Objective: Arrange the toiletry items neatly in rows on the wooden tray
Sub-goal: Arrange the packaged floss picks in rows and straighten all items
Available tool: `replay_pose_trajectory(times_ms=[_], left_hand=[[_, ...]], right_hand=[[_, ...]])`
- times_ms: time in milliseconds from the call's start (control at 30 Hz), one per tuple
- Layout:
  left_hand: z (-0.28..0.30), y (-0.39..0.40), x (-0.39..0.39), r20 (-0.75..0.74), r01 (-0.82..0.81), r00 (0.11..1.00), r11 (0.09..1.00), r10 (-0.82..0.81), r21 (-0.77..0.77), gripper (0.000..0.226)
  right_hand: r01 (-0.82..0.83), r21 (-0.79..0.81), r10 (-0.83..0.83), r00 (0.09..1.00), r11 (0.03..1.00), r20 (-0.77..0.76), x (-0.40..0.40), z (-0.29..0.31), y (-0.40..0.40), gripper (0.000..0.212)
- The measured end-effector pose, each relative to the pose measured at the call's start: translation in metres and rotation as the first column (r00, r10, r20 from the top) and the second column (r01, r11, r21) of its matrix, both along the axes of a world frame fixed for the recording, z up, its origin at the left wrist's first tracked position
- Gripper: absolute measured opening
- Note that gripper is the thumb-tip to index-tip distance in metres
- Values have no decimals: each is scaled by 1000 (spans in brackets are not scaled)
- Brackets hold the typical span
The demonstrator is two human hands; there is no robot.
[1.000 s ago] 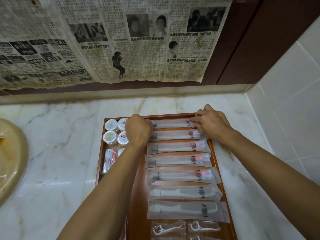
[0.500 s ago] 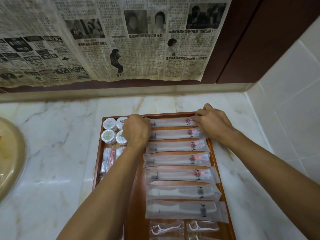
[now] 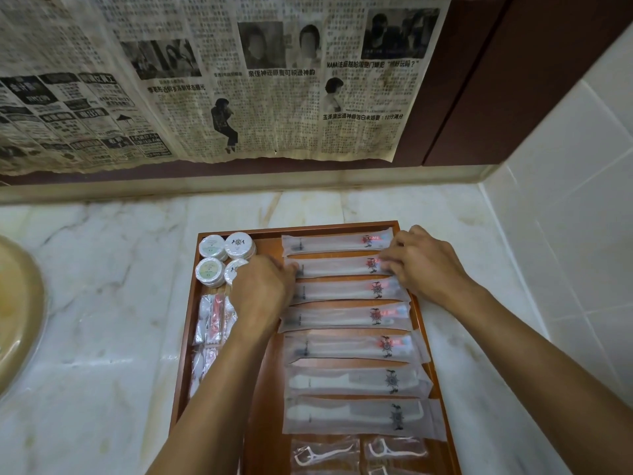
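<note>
1. Both hands have dropped one row since the earlier frames: from the top packet to the second toothbrush packet (image 3: 337, 266).
2. Left hand (image 3: 262, 291) lies knuckles-up at the left end of the second packet; its fingers (image 3: 289, 269) curl down onto the packet's end. Whether they pinch it or only press, cannot tell.
3. Right hand (image 3: 423, 265) sits over the right end of the same packet; fingers (image 3: 388, 260) bent, tips on the wrapper by its red emblem. Grip unclear here as well.
4. Wooden tray (image 3: 342, 228) rests on the marble surface (image 3: 102, 286), near the back wall.
5. Right column on the tray: top toothbrush packet (image 3: 337, 242) at the far rim, then the second, then three more toothbrush packets (image 3: 346, 317) with red emblems, lying crosswise and roughly parallel.
6. Below those: two comb packets (image 3: 356, 380) with dark emblems, the nearer one slightly overlapping the tray's right rim.
7. Near edge: floss pick packets (image 3: 325, 452), side by side.
8. Left column: four round white tins (image 3: 224, 260) in a two-by-two cluster at the far corner, the nearest right one partly hidden by the left hand. Below them, small clear sachets (image 3: 212, 320), contents too blurred to name.
9. Newspaper sheets (image 3: 239, 80) hang on the wall behind. Basin edge (image 3: 17, 320) shows at far left.
</note>
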State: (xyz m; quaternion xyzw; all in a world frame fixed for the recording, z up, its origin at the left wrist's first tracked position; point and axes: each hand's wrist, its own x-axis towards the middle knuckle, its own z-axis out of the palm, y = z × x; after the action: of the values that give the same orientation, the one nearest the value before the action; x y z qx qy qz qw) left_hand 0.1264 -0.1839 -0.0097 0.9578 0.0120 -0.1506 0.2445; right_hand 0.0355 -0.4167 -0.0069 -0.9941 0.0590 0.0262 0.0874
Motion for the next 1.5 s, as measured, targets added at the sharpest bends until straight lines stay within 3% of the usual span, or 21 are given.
replay_pose_trajectory(times_ms=[200,300,467,800,1100,1300,1500], left_hand=[[4,-2,0,-37,-13,999,1000,13,-21,25],[6,-4,-1,-32,-16,999,1000,15,-24,22],[8,-5,-2,-38,-27,999,999,26,-40,22],[4,-3,-1,-44,-38,998,998,36,-55,24],[-3,4,0,-17,-48,999,996,47,-80,22],[5,9,-6,30,-17,999,999,18,-49,21],[8,21,-21,-73,-19,997,998,15,-54,22]], right_hand=[[-12,-39,10,998,999,-63,0,-3,6,27],[-5,29,8,996,1000,-88,2,-2,9,24],[-11,-135,1,997,991,-74,0,-5,9,24],[-33,-185,14,994,982,-104,2,-1,10,29],[-40,-150,32,998,988,-53,2,-2,6,27],[62,18,-63,992,998,110,-10,0,4,20],[-93,22,89,986,995,142,-40,-3,8,17]])
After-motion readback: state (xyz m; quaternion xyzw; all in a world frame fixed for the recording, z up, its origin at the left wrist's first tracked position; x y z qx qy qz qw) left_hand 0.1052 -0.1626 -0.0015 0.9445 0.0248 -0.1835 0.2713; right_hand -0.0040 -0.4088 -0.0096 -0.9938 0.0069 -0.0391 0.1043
